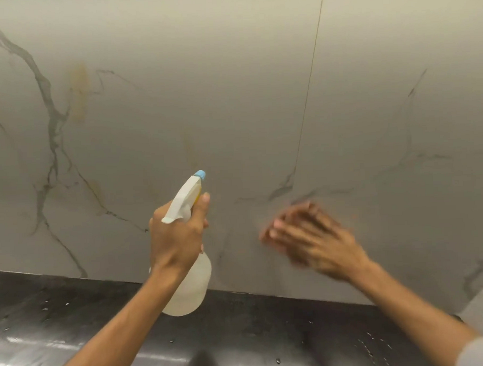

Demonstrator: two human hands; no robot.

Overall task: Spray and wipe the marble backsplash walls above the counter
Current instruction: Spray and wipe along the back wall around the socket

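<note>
You look to be partway through, on the lower stretch of the marble wall (231, 100) just above the dark tabletop (74, 314). How much has already been sprayed or wiped can't be read off the stone, since no wet sheen or streaks show clearly. A yellowish stain (78, 93) sits high on the left beside a dark vein, so that area at least looks like work left to do, as does the wide reach of wall above and to either side of the thin seam (310, 83). A few droplets (374, 345) lie on the tabletop near the right edge. Your left grip (176, 241) is wrapped around the neck of the spray bottle (191, 287). One finger is raised along the trigger side, the blue nozzle (200, 175) is aimed up at the wall, and the cloudy body hangs below your fist, clear of the tabletop. Your right grip (312, 235) is blurred with motion against the wall to the right of the bottle. Its fingers look stretched out and fairly flat rather than curled. No cloth can be made out under them, though the blur could hide a thin one.
</note>
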